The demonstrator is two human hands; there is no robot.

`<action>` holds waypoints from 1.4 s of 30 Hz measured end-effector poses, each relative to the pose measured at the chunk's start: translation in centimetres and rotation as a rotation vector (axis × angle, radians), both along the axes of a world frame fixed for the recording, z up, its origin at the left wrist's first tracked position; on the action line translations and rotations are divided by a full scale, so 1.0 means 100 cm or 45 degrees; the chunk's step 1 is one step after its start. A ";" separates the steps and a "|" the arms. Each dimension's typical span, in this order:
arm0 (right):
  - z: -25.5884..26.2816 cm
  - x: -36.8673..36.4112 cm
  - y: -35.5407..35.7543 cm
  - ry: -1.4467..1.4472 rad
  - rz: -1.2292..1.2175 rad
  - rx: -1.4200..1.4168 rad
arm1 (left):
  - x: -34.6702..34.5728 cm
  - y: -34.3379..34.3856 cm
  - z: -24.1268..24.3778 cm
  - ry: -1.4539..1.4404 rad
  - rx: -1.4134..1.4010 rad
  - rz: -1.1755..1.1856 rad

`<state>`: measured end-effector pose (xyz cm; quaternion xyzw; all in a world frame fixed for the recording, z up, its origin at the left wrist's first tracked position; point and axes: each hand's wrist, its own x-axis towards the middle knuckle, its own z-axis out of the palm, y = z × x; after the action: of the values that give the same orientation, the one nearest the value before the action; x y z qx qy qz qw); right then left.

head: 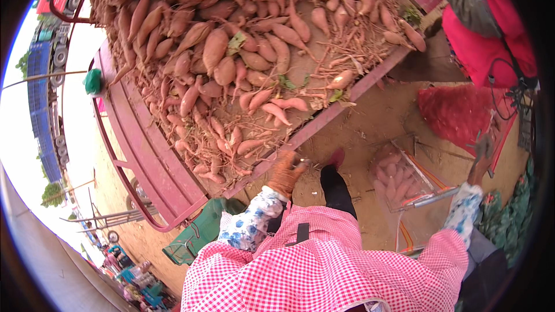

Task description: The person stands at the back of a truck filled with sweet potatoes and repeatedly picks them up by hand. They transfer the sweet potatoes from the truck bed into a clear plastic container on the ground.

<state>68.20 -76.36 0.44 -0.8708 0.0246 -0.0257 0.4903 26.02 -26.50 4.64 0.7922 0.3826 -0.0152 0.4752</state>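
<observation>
A large heap of sweet potatoes (215, 50) with loose roots lies on the bed of a pinkish-red metal cart (329, 115). My left hand (287, 174), in an orange-brown glove, is at the cart's near edge, fingers curled and apart, with no sweet potato seen in it. My right hand (481, 158) is reached out to the right beside a red mesh sack (451, 117); it is blurred, and whether it holds anything is unclear. Below and left of it, a clear plastic bag (396, 177) with sweet potatoes inside hangs at a metal frame (433, 197).
Another person (490, 30) in pink with grey sleeves stands at the upper right. A green plastic basket (199, 229) sits by the cart's near corner. Green mesh sacks (507, 221) lie at the right. A blue truck (41, 108) and more people are farther off at the left.
</observation>
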 end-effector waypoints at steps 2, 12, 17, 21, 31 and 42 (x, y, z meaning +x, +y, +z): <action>0.007 -0.065 0.102 0.154 0.214 0.223 | -0.030 0.043 0.019 0.204 0.546 -0.096; 0.059 -0.290 0.448 0.448 1.415 0.156 | -0.102 0.271 0.023 0.384 1.303 0.012; 0.070 -0.355 0.540 0.500 1.611 0.163 | -0.071 0.335 0.023 0.801 1.011 0.072; 0.074 -0.374 0.598 0.657 1.648 0.118 | -0.100 0.359 0.002 0.488 0.676 -0.005; 0.024 -0.407 0.709 0.702 1.410 0.554 | -0.199 0.329 -0.037 -0.672 -1.177 0.841; 0.082 -0.331 0.825 -1.081 1.638 -0.728 | -0.199 0.275 -0.024 -1.557 -1.583 0.631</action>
<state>35.07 6.15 8.61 -0.7220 -0.6746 -0.0722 0.1361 6.09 0.99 2.29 0.1576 0.1458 0.3072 0.9271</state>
